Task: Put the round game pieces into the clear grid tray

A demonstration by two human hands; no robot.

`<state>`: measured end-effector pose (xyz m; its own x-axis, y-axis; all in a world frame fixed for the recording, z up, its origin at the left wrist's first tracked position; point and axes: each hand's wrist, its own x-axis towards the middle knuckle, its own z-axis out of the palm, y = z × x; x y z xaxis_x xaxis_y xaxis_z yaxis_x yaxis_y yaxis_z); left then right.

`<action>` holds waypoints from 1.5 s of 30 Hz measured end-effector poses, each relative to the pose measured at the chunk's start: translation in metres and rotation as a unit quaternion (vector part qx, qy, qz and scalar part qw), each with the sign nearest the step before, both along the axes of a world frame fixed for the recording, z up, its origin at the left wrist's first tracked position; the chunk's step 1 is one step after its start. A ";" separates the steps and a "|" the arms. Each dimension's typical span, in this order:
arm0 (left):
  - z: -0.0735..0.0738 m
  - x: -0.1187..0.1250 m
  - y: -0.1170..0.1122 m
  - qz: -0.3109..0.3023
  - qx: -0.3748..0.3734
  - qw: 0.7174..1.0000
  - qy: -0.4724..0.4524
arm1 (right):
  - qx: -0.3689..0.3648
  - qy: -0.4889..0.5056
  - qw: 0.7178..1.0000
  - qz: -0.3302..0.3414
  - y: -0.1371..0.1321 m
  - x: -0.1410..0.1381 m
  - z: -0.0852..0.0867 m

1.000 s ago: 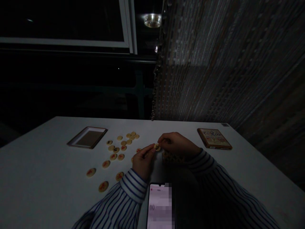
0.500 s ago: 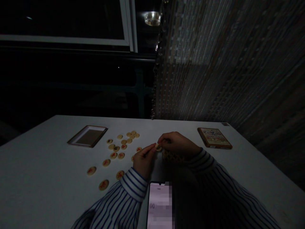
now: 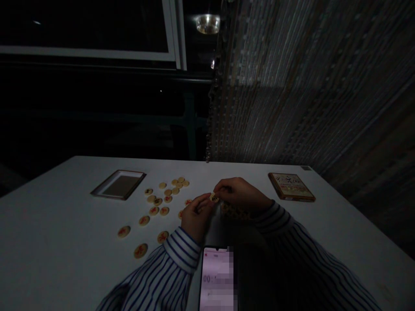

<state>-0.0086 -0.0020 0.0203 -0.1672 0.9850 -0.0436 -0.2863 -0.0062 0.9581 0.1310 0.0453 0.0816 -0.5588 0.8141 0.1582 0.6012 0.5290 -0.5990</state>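
Between the fingertips of my left hand [image 3: 196, 214] and my right hand [image 3: 240, 194] is a round xiangqi piece [image 3: 214, 197] with a dark character. Both hands pinch it, one from each side, a little above the table. Under my right hand lies a group of xiangqi pieces [image 3: 234, 211], in shadow and partly covered. To the left of my left hand several loose pieces are spread about, among them a red-marked piece [image 3: 163, 236] near my sleeve and a dark-marked piece [image 3: 158, 201]. Some at the back show plain faces [image 3: 175, 190].
An open shallow box tray [image 3: 122, 185] lies at the back left of the white table [image 3: 81, 242]. A printed box lid [image 3: 291, 187] is at the back right. In front of me a lit phone [image 3: 215, 278] shows a timer. A string curtain [image 3: 275, 86] hangs behind the table.
The held piece has tilted slightly between my fingertips. Both hands stay in nearly the same place, and the pieces on the table have not moved.
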 end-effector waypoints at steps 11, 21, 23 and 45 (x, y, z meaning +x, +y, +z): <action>-0.004 -0.001 0.003 0.001 0.027 1.000 0.002 | -0.010 0.003 1.000 0.014 0.001 0.001 -0.001; -0.001 -0.001 0.002 0.014 0.026 0.999 0.036 | -0.001 -0.016 1.000 0.008 -0.001 0.001 0.001; -0.001 -0.001 0.002 0.018 0.032 0.999 0.035 | 0.001 -0.018 1.000 0.011 -0.002 0.002 0.002; 0.000 -0.005 0.000 0.009 0.063 0.991 0.118 | -0.005 -0.023 1.000 0.005 -0.002 0.001 0.002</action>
<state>-0.0134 -0.0016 0.0201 -0.1766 0.9767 0.1222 -0.0529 -0.1334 0.9897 0.1322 0.0431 0.0839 -0.5740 0.8095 0.1235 0.6226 0.5294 -0.5763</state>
